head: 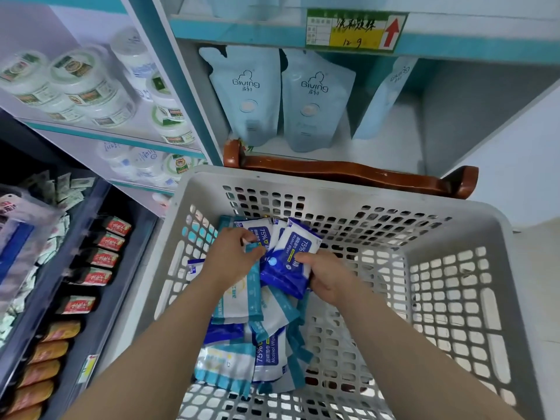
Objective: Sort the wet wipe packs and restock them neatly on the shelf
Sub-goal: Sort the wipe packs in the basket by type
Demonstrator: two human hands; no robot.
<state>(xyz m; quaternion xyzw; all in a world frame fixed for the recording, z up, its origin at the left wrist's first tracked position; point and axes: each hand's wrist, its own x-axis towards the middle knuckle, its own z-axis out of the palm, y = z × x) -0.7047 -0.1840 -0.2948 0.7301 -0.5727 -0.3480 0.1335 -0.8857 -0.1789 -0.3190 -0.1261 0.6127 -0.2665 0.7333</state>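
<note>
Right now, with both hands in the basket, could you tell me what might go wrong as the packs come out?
1. The right hand grips several fanned blue alcohol wipe packs at one end; one could slip back into the basket.
2. Blue and teal packs lie mixed, and the left hand seems to pinch a teal one, so types may get confused.
3. Standing pouches on the shelf could be knocked over.

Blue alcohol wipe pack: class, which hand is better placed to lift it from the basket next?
Right, probably. The right hand grips the blue alcohol wipe pack at its lower end; the left hand pinches a teal pack beside it.
</note>
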